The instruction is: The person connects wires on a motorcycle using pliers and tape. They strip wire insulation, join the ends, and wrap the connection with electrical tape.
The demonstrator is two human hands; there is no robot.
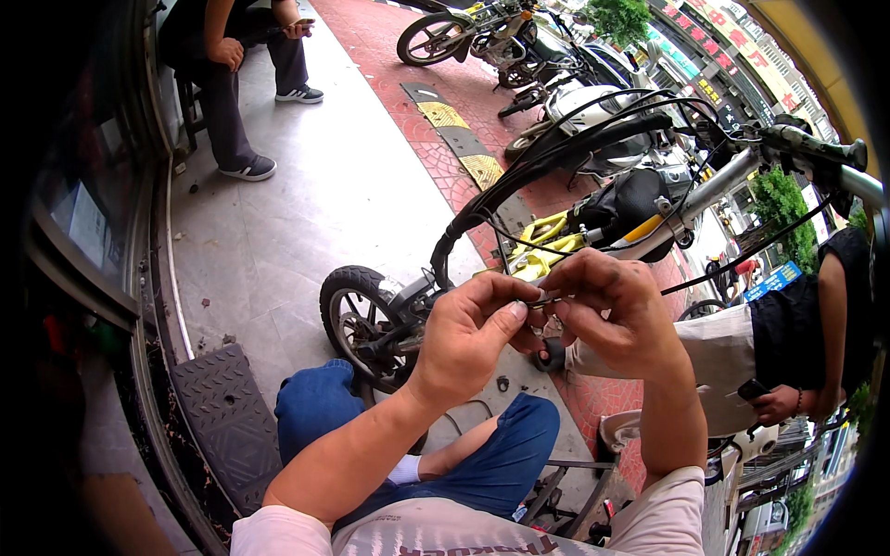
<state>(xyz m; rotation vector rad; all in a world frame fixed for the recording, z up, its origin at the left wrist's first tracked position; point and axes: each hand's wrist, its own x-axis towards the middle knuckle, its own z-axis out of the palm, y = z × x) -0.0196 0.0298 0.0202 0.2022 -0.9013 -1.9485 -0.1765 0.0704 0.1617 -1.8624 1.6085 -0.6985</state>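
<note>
Both hands meet in front of the person's chest: the left hand [468,334] and the right hand [607,310] pinch a small dark metal part [547,298] on a thin black cable [742,259]. Beyond them stands the small-wheeled folding bicycle [371,320], cable apparently not yet fitted.

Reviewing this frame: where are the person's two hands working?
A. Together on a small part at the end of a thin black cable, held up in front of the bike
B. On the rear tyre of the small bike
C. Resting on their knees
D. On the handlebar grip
A: the left hand and right hand meet fingertip to fingertip on a small part at the end of a thin black cable, above the bike's rear tyre.
</note>
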